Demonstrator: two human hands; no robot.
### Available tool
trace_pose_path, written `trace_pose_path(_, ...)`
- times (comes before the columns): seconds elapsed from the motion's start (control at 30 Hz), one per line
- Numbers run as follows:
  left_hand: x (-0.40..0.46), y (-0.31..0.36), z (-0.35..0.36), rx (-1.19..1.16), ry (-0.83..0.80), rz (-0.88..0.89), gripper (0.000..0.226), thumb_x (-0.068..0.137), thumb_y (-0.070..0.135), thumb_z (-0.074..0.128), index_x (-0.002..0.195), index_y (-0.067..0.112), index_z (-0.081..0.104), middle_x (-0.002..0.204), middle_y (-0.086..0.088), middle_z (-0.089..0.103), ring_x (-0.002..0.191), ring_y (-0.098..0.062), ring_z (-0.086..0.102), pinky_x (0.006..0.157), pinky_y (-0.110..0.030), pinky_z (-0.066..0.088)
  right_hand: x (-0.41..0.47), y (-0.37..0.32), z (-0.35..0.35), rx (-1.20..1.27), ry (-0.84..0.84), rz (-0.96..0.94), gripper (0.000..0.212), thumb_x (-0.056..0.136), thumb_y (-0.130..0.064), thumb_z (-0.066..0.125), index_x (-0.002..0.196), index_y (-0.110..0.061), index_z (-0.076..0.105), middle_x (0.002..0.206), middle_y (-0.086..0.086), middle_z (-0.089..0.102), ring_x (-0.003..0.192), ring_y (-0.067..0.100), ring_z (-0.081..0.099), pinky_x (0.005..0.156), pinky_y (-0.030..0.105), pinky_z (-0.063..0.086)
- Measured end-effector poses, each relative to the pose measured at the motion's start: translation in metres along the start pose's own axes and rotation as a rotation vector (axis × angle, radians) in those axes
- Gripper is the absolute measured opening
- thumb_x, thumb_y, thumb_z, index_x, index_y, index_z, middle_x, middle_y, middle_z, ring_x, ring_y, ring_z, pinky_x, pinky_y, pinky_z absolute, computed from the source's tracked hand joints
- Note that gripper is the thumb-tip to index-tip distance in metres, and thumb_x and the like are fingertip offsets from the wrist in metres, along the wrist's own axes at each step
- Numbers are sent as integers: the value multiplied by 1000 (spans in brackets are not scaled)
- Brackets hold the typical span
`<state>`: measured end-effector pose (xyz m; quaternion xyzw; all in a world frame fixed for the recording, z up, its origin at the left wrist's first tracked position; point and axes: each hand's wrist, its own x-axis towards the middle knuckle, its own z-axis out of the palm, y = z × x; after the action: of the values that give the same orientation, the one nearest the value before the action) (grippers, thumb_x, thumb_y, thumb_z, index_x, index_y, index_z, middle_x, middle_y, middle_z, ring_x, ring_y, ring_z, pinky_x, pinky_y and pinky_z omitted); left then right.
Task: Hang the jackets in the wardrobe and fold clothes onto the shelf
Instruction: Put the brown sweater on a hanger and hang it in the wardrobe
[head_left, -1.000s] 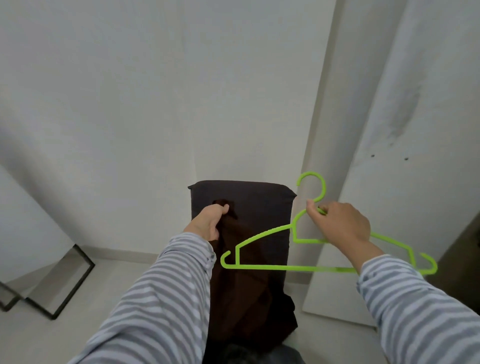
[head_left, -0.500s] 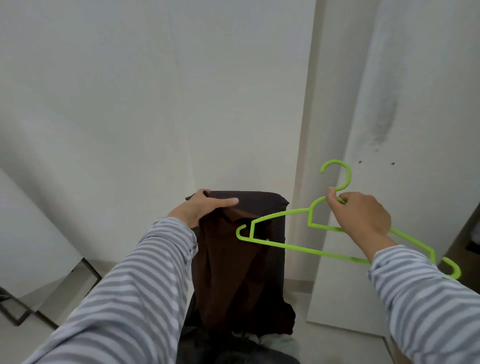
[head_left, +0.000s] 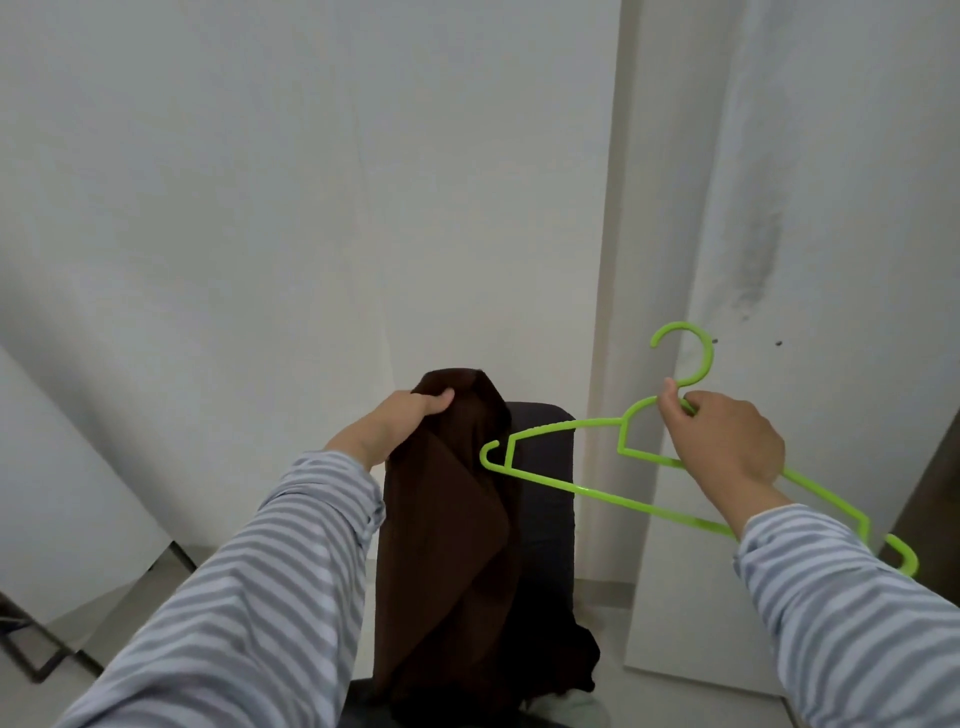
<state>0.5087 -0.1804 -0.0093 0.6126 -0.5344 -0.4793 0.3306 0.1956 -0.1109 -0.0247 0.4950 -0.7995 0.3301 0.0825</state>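
- left hand (head_left: 400, 421) grips brown garment (head_left: 447, 525), lifted
- right hand (head_left: 727, 441) pinches green hanger (head_left: 571, 486) neck
- dark chair back (head_left: 545, 467) behind garment
- white board (head_left: 779, 364) leaning right

Both arms in striped sleeves are reaching forward, left hand (head_left: 402, 418) gripping the brown garment (head_left: 447, 519) up top, right hand (head_left: 727, 447) pinching the green hanger (head_left: 561, 480) at its neck

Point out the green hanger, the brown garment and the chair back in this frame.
Hanger (head_left: 566, 486): head view, on the lower bar, left of the right hand.
Brown garment (head_left: 441, 545): head view, on the hanging cloth below the left hand's grip.
Chair back (head_left: 545, 519): head view, on the dark panel behind the garment.
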Motion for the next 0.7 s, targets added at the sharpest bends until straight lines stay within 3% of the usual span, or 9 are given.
trace_pose_path(0.1, -2, 5, -6, -41, -65, -24, 41, 82, 48, 67, 106, 14, 68, 106, -6, 72, 104, -27, 66, 101, -42, 47, 2, -3, -7, 17, 55, -4, 59, 92, -58, 30, 55, -14, 44, 71, 14, 55, 67, 34, 49, 61, 31, 37)
trace_pose_path(0.27, -18, 19, -9, -100, -114, -4, 25, 88, 33, 64, 96, 10, 69, 96, -7, 75, 95, -25, 68, 84, -35, 53, 12, -6, -29, 29, 147, -23, 56, 93, -57, 30, 61, -15, 49, 68, 14, 50, 68, 35, 50, 62, 32, 38)
trace_pose_path(0.43, -25, 22, -12, -99, -105, 5, 18, 88, 25, 64, 93, 8, 69, 81, -6, 76, 90, -26, 69, 82, -35, 53, 18, -12, -44, 72, 242, -44, 56, 93, -56, 34, 55, -15, 41, 67, 15, 53, 69, 38, 54, 59, 31, 35)
trace_pose_path(0.6, -33, 25, -13, -98, -119, 17, 20, 87, 23, 62, 95, 6, 70, 86, -9, 76, 86, -27, 69, 76, -33, 53, 20, -19, -57, 130, 296, -75, 57, 94, -53, 38, 52, -14, 36, 61, 11, 47, 61, 32, 42, 57, 31, 33)
trace_pose_path(0.7, -38, 31, -14, -82, -132, 44, 30, 87, 34, 64, 97, 7, 71, 92, -10, 76, 90, -26, 70, 79, -33, 53, 17, -20, -57, 144, 313, -93, 57, 93, -52, 40, 50, -14, 35, 58, 10, 44, 59, 31, 40, 55, 30, 32)
